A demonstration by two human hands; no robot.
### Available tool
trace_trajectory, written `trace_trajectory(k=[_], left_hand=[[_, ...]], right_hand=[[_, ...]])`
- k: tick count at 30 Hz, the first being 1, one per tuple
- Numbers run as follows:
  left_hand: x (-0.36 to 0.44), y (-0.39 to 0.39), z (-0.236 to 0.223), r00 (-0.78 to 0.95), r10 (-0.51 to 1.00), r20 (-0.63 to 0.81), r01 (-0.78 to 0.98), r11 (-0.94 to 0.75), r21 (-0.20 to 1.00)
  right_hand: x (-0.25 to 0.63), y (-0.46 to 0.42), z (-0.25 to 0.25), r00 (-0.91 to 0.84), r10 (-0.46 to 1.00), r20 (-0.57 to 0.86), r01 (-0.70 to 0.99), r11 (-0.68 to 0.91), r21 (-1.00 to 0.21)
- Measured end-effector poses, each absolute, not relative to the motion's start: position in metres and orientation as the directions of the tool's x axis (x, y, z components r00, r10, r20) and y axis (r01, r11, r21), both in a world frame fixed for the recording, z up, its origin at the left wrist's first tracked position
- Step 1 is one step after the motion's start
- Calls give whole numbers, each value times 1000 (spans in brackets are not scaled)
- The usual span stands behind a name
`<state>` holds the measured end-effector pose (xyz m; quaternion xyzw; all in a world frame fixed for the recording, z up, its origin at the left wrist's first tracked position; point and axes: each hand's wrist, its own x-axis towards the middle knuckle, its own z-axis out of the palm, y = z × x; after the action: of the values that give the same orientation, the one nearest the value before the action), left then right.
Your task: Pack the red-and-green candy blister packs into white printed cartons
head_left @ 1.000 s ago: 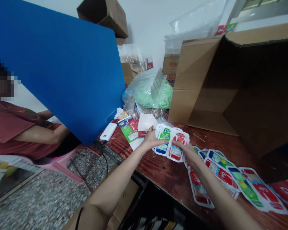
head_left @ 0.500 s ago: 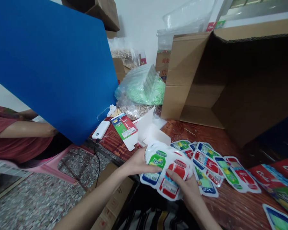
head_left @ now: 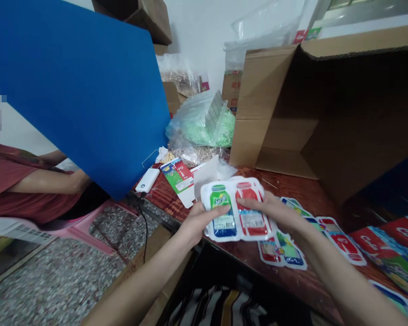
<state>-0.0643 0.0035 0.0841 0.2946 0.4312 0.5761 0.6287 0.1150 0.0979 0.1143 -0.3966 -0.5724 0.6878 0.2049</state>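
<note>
Between my two hands is a stack of bottle-shaped twin packets [head_left: 238,208], printed with a green Sprite bottle and a red cola bottle and edged in white. My left hand [head_left: 202,219] grips its left side, thumb across the green bottle. On the right side my right hand [head_left: 275,210] holds it, thumb over the red bottle; its other fingers are largely hidden behind the stack. More loose packets [head_left: 285,253] lie on the table below and beyond my right arm. Just behind the stack stands a white card box flap [head_left: 207,172], partly covered by it.
A large open carton [head_left: 289,136] stands on the red-brown table [head_left: 326,290]. Red-green printed boxes [head_left: 391,253] sit at the right. Left are a flat printed box [head_left: 178,179], a white power bank [head_left: 147,180] with a cable, and a blue panel [head_left: 88,90]. Beyond it sits a person [head_left: 37,190].
The stack has risen and turned more upright and level, its packets now more neatly lined up. My right hand has moved up along its right side.
</note>
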Motion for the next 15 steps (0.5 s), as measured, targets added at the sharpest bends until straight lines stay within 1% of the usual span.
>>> trace_trajectory(k=[3,5,9,12,15], left_hand=[[-62,23,87,-126,957,-262,-582,143,801],[-63,35,85,-196,927,-321,-646,124,753],[-65,51,72,-284,848,-448,-727,114,677],[-66,57,65,-326,793,-515,-730,136,670],[-66,62,64,-318,752,-577,-721,203,662]], right_hand=[[101,132,132,-668,665,-333,232,-239,-943],[88,151,133,-677,652,-340,249,-232,-940],[63,174,112,-720,609,-331,267,-197,-943],[53,181,89,-752,576,-320,281,-159,-946],[51,183,76,-753,597,-278,282,-89,-955]])
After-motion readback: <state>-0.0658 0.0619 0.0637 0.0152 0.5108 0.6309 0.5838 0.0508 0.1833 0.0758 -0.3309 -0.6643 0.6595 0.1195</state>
